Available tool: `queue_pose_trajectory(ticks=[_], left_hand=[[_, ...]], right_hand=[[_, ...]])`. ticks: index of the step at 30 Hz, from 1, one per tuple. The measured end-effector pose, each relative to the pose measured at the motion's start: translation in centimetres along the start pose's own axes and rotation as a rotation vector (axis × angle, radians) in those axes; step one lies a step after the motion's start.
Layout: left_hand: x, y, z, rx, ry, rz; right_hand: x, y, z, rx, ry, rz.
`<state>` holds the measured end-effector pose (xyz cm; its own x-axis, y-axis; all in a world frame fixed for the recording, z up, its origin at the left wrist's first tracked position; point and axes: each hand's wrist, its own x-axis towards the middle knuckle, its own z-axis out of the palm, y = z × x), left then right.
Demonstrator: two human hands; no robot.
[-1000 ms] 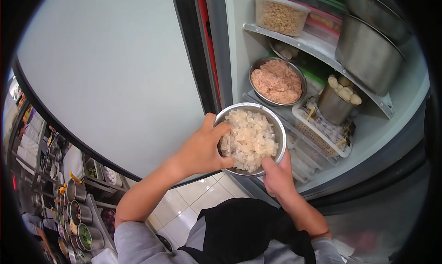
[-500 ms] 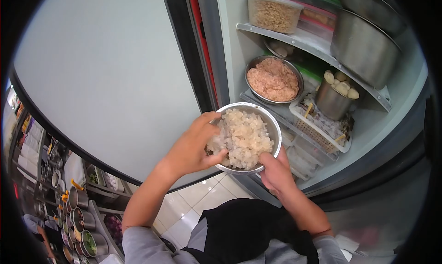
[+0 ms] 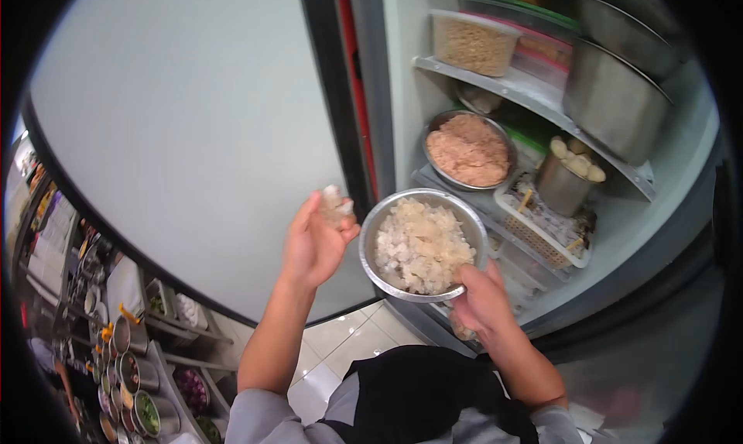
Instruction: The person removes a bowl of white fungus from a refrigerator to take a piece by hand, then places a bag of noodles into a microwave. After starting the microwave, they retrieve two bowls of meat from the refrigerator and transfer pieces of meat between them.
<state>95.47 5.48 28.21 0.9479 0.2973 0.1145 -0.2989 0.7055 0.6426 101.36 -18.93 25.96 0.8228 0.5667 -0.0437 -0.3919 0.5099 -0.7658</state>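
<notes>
My right hand (image 3: 484, 301) grips the lower right rim of a round metal bowl (image 3: 369, 264), its thumb over the edge. Whitish, translucent chopped food (image 3: 422, 243) fills much of that bowl. To the left of the bowl, my left hand (image 3: 317, 243) is raised with its palm turned up, and its curled fingers hold a small clump of the pale food (image 3: 335, 205). In the open fridge behind, a metal bowl of pink minced meat (image 3: 468, 150) sits on a shelf.
The fridge door (image 3: 186, 134) stands open on the left. On the fridge shelves are a tub of brown crumbs (image 3: 474, 45), tall metal pots (image 3: 615, 99) and a white basket (image 3: 542, 239). A counter with metal containers (image 3: 147, 413) and a person's arm are at lower left.
My left hand has left the bowl and moved left, lifting out a clump of the pale food. The bowl has shifted slightly right and down in view.
</notes>
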Motion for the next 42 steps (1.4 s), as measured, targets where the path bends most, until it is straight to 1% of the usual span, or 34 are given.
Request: queue_pose_trajectory(ticks=[2, 3, 5, 6, 7, 8, 9, 11, 12, 14, 15, 16, 18, 22, 24, 25, 27, 28, 29, 31, 32, 34, 35, 37, 38, 39, 41, 42], left_hand=[[-0.1, -0.3, -0.9, -0.038, -0.004, 0.06], [0.1, -0.6, -1.2, -0.049, -0.031, 0.037], [0.3, -0.9, -2.0, 0.044, -0.004, 0.074], [0.3, -1.0, -2.5, 0.05, -0.026, 0.057], [0.2, -1.3, -2.6, 0.052, -0.039, 0.042], [0.2, -1.6, -2.7, 0.054, 0.01, 0.037], [0.1, -1.9, -2.7, 0.055, 0.059, 0.034], [0.1, -2.6, -3.1, 0.044, 0.03, 0.02], [0.1, -2.9, -3.4, 0.034, 0.016, 0.016], [0.2, -3.8, -4.3, -0.025, 0.0, -0.01], [0.3, -4.2, -4.8, -0.078, -0.006, -0.029], [0.5, -4.6, -5.2, -0.083, -0.012, -0.031], [1.1, -5.1, -5.5, -0.099, -0.071, -0.119], [2.0, -4.0, -2.6, -0.053, -0.092, -0.091], [2.6, -2.2, -0.8, -0.104, -0.118, -0.185], [2.8, -1.3, 0.0, -0.106, -0.114, -0.174], [3.0, 0.5, 1.6, 0.092, -0.243, -0.102], [3.1, 1.4, 2.7, 0.269, -0.284, -0.027], [2.8, 2.4, 4.1, 0.274, -0.271, -0.029], [2.5, 4.2, 6.9, 1.179, -0.355, 0.243], [2.7, 4.4, 7.9, 1.184, -0.34, 0.236], [2.9, 4.3, 9.4, 1.564, -0.629, 0.52], [2.9, 4.0, 9.5, 1.574, -0.625, 0.514], [3.3, 3.3, 9.7, 1.831, -0.89, 0.755], [3.3, 2.8, 9.8, 1.842, -0.95, 0.831], [3.2, 2.7, 10.1, 1.845, -0.96, 0.823], [3.2, 2.7, 10.7, 2.112, -1.119, 0.796], [3.4, 2.7, 10.8, 2.114, -1.129, 0.789]], right_hand=[[0.3, -0.5, 0.0, -0.008, 0.002, -0.042], [0.2, -1.5, 0.3, -0.015, 0.027, -0.068], [0.8, -3.9, 1.6, 0.038, 0.028, -0.051], [1.6, -5.0, 1.7, 0.041, 0.041, -0.067], [2.4, -6.2, 1.7, 0.041, -0.023, -0.067], [3.2, -7.2, 1.8, 0.042, -0.087, -0.066], [4.1, -7.9, 1.9, 0.044, -0.076, -0.079], [6.2, -9.0, 1.8, 0.06, -0.039, -0.182], [7.1, -9.6, 1.9, 0.057, -0.03, -0.191], [8.9, -10.4, 2.0, 0.12, 0.108, -0.257], [9.9, -10.8, 1.7, 0.115, 0.111, -0.263], [11.0, -11.0, 1.3, 0.108, 0.173, -0.283], [12.3, -10.9, 0.4, 0.094, 0.252, -0.33], [10.5, -10.3, 0.1, -0.012, 0.207, -0.328], [8.4, -9.5, 0.9, -0.056, 0.192, -0.301], [7.3, -9.2, 1.3, -0.088, 0.187, -0.278], [5.1, -8.2, 2.3, -0.117, 0.135, -0.267], [4.3, -7.6, 2.4, -0.142, 0.094, -0.258], [3.7, -6.8, 2.2, -0.136, 0.092, -0.245], [2.9, -5.4, 1.9, -0.091, 0.072, -0.223], [2.4, -4.9, 2.3, -0.07, 0.069, -0.208], [1.8, -4.2, 2.7, -0.078, 0.06, -0.201], [1.7, -3.9, 2.8, -0.09, 0.057, -0.215], [1.8, -3.2, 2.4, -0.073, 0.031, -0.196], [1.8, -2.9, 2.1, -0.066, 0.006, -0.182], [1.9, -2.7, 2.0, -0.056, 0.011, -0.183], [2.1, -2.4, 1.7, -0.04, -0.004, -0.134], [2.2, -2.2, 1.6, -0.031, 0.0, -0.133]])
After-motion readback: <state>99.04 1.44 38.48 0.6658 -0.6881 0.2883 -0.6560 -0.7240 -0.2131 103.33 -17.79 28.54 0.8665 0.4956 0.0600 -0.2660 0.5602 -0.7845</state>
